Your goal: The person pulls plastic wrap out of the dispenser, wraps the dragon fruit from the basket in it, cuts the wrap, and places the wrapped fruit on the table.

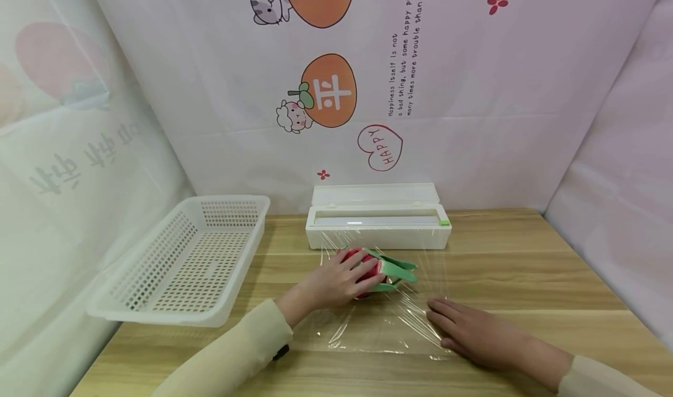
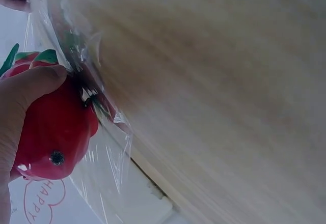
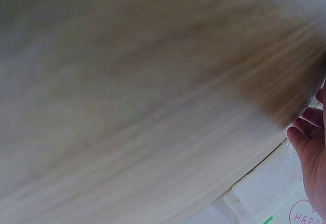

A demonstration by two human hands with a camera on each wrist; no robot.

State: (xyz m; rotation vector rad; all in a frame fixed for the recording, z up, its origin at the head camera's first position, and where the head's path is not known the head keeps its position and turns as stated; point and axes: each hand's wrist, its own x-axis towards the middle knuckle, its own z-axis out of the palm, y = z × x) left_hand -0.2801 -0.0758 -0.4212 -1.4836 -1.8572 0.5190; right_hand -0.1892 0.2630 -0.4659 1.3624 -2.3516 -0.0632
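A red dragon fruit [image 2: 56, 127] with green leaf tips lies on a sheet of clear cling film [image 1: 368, 333] spread over the table. My left hand [image 1: 339, 280] grips the fruit from above; in the left wrist view its thumb lies across the red skin. At the film's right edge is my right hand [image 1: 481, 333], low over the table, its fingers holding the film, which creases toward them. Behind the fruit stands a white cling film box [image 1: 378, 237], lid raised, with the film running out over its front.
A white perforated plastic basket [image 1: 247, 257] stands at the left of the wooden table [image 1: 526, 268]. Printed white cloth [image 1: 462, 152] hangs behind and at both sides. A small dark object [image 1: 281, 352] shows beside the left sleeve.
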